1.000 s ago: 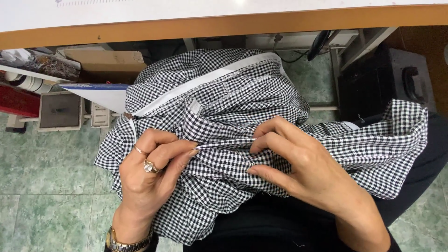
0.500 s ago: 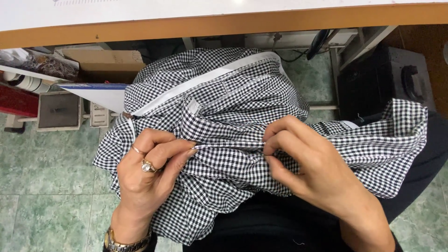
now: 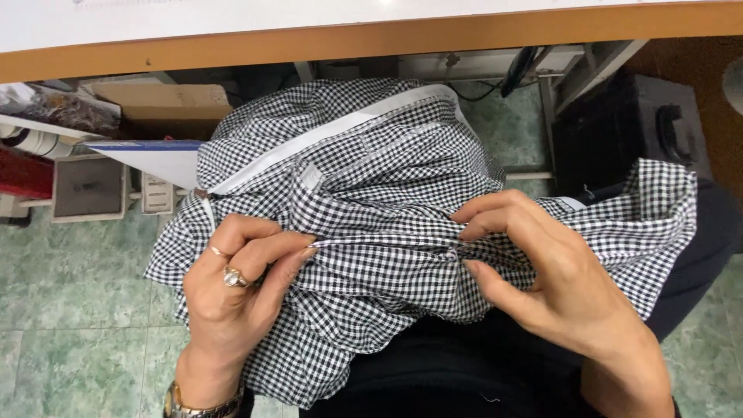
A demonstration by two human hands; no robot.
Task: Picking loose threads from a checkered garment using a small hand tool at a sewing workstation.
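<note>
A black-and-white checked garment [image 3: 387, 201] with a white inner band lies bunched on my lap, below the table edge. My left hand [image 3: 236, 286], with two rings and a wristwatch, pinches a folded seam of the cloth at the left. My right hand [image 3: 553, 275] pinches the same seam further right, thumb under and fingers over. The stretch of seam between the two hands is pulled fairly straight. Dark trousers show beneath the cloth.
A wooden table edge [image 3: 371, 35] runs across the top. Under it sit a cardboard box [image 3: 162, 101], a grey pedal [image 3: 89, 186] on the green tiled floor, a red item [image 3: 19, 170] at far left, and a black box [image 3: 658, 116] at right.
My right hand has slid to the right along the seam, widening the gap between the hands. My left hand has kept its grip in place.
</note>
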